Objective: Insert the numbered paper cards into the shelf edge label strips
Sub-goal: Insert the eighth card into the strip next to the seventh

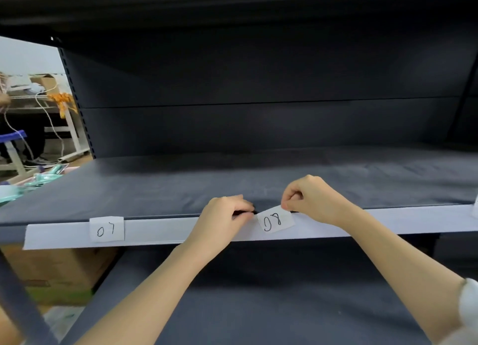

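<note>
The right hand (310, 200) pinched the top right corner of card 08 (275, 221) between thumb and finger. The left hand (222, 215), fingers curled shut, pressed at the strip (160, 231) beside the card's left edge. The card sat tilted against the strip, seemingly not fully seated. Thin, light paper, it would likely buckle if pushed; holding it near the top edge seemed safest. Card 07 (106, 229) sat further left.

The label strip (160, 231) is run along the front edge of the shelf (181, 187), with card 07 (106, 229) seated in it at left, card 08 (275, 221) tilted against it right of centre, flanked by the left hand (219, 220) and right hand (314, 197), and cardboard boxes (59, 269) below left.
</note>
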Motion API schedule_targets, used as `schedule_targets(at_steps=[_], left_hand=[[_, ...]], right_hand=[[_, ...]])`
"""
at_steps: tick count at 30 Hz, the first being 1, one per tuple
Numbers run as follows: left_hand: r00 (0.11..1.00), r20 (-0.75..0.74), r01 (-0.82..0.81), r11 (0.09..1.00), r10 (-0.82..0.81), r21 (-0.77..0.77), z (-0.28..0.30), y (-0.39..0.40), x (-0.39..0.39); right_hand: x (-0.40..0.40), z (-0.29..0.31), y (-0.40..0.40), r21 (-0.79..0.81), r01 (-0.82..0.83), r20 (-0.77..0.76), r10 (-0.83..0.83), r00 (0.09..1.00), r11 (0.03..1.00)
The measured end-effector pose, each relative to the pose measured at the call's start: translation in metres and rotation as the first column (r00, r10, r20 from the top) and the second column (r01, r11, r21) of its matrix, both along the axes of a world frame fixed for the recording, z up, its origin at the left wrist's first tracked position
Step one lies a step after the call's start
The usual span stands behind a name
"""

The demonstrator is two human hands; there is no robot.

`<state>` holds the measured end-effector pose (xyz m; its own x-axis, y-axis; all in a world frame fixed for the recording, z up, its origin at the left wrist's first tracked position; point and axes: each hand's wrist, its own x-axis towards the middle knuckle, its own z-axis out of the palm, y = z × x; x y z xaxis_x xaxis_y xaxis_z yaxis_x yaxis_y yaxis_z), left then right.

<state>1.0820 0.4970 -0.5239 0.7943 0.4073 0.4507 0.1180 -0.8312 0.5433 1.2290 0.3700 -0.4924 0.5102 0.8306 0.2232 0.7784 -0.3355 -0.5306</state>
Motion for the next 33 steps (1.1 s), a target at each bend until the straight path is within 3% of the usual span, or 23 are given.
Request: schedule_targets(at_steps=[13,25,33], left_hand=[[0.996,-0.018,-0.089,0.986,0.087,-0.141,0.003,-0.009,0.019],[0.989,0.002,-0.149,0.987,0.15,-0.057,0.005,-0.009,0.027],[0.991,-0.037,-0.129,0.991,0.128,-0.039,0.006,-0.001,0.021]], right_hand=[[-0.008,-0.01,-0.003,0.05,0.075,-0.108,-0.069,0.992,0.996],[-0.01,-0.016,-0.005,0.092,0.11,-0.116,-0.099,0.988,0.99],[-0.014,-0.007,0.0,0.049,0.055,-0.041,-0.053,0.998,0.997]])
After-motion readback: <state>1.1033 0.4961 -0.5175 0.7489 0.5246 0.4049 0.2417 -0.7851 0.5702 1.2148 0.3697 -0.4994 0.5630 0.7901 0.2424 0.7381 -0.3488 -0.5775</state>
